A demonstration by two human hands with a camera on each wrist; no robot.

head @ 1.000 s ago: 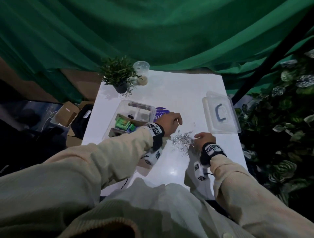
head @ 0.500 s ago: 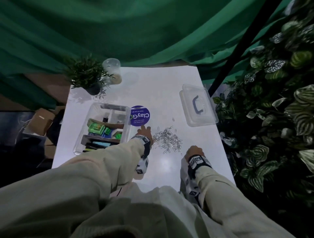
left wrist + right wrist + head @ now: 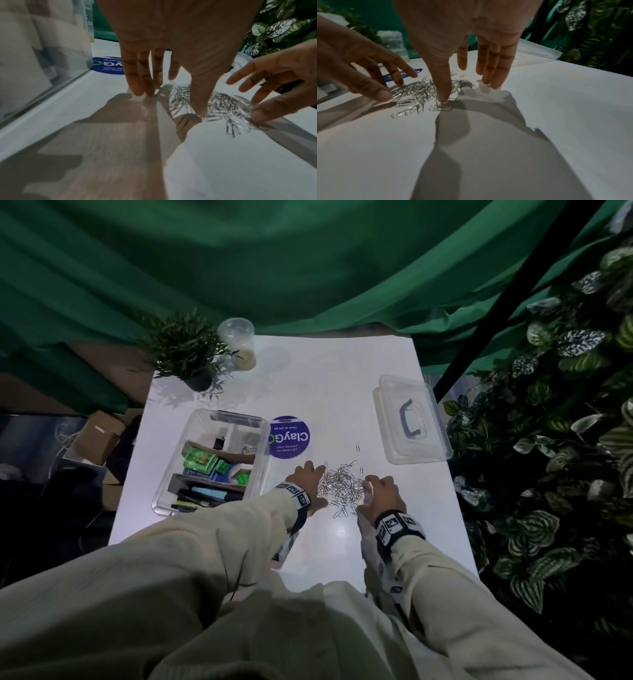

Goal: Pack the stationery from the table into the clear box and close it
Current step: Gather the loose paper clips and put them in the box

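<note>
A heap of silver paper clips point(image 3: 340, 486) point(image 3: 217, 104) point(image 3: 426, 92) lies on the white table point(image 3: 342, 392). My left hand point(image 3: 308, 479) point(image 3: 171, 83) flanks the heap's left side with straight fingers down on the table, holding nothing. My right hand point(image 3: 378, 493) point(image 3: 467, 83) stands at the heap's right side, fingers straight, thumb tip on the clips. The clear box point(image 3: 164, 501) sits left of the hands, lidless, with pens, green items and small boxes inside. Its clear lid point(image 3: 411, 419) with a grey handle lies far right. One stray clip point(image 3: 357, 447) lies beyond the heap.
A round purple sticker point(image 3: 289, 436) lies between box and heap. A potted plant point(image 3: 186, 354) and a clear cup point(image 3: 238, 342) stand at the far left corner. Leafy plants point(image 3: 555, 440) line the right edge, green cloth point(image 3: 308, 268) hangs behind.
Both hands came down to the table on either side of the heap. The right hand moved forward from the near edge to the clips, and the heap looks more gathered.
</note>
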